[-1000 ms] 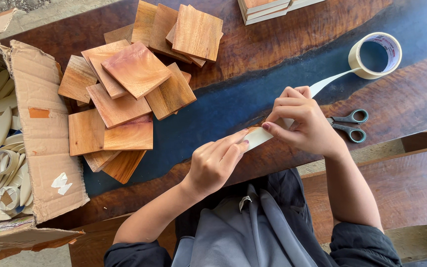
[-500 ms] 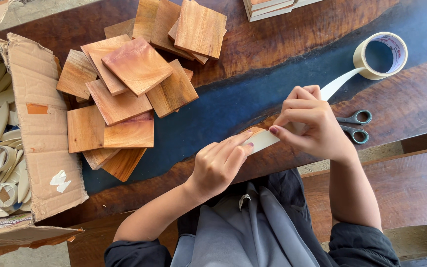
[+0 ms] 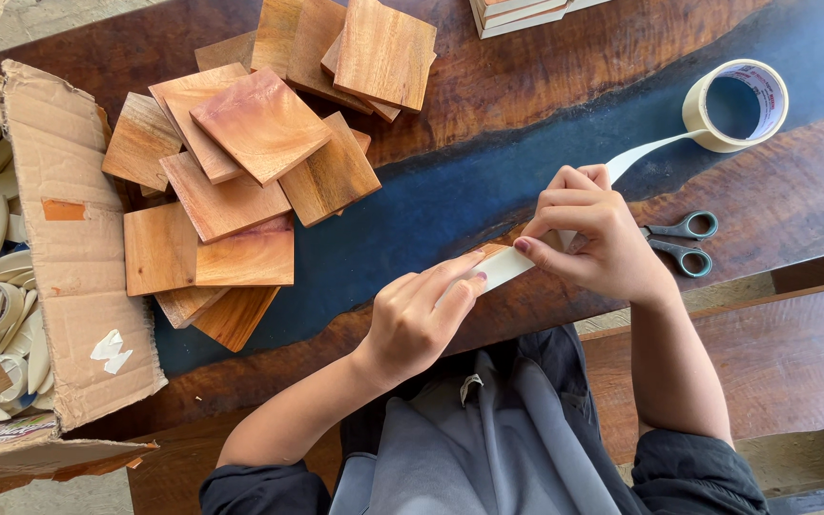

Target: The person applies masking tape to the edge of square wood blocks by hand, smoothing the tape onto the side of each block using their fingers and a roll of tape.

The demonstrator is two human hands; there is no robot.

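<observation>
Left of the hands lies a heap of wooden tiles, while the left hand now presses flat the tape strip onto a tile, the right hand pinching it closer than before, roll and scissors beyond.

— What carries it all?

— A dark wooden table with a blue band running through it from near left to far right.

— And what lies on it?

— A heap of square wooden tiles at the left, a tape roll at the far right, grey-handled scissors nearer on the right, and stacked boards at the far edge.
</observation>
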